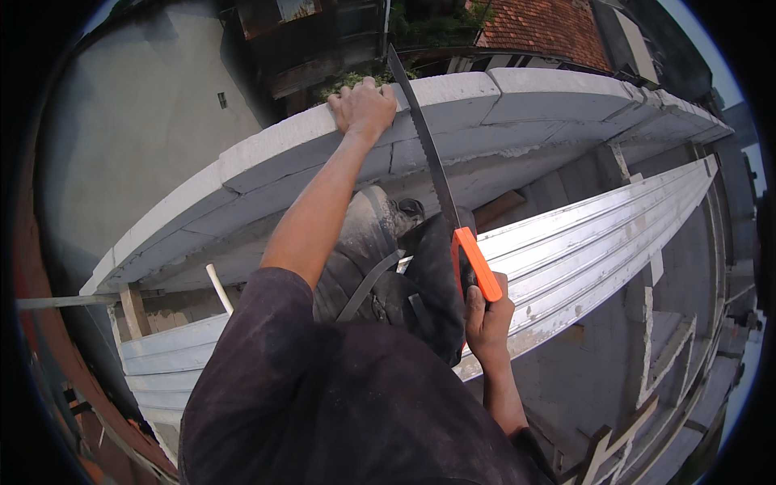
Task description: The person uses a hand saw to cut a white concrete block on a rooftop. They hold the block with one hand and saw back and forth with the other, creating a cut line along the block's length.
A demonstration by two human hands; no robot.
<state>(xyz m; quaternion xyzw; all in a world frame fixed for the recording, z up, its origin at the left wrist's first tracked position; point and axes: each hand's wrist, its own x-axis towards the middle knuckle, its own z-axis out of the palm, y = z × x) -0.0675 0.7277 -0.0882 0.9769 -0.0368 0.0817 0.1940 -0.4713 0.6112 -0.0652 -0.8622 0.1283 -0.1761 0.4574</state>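
Note:
My right hand [489, 323] is closed around the orange handle of a handsaw [433, 162]. The long, dark, toothed blade points away from me and crosses the top of a pale grey block wall [449, 89], with its tip beyond the far edge. Whether the teeth touch the block I cannot tell. Left of the blade, my left hand [364, 107] grips the wall's top, its fingers bent over the far edge. My left arm is stretched out, while my right arm is bent close to my body.
Ribbed metal planks [590, 242] form a platform beside me, extending to the right. A white pipe [218, 288] stands up at the left. Beyond the wall are a tiled roof [546, 32], green plants [352, 83] and a grey plastered wall [153, 121]. Rough block partitions lie below right.

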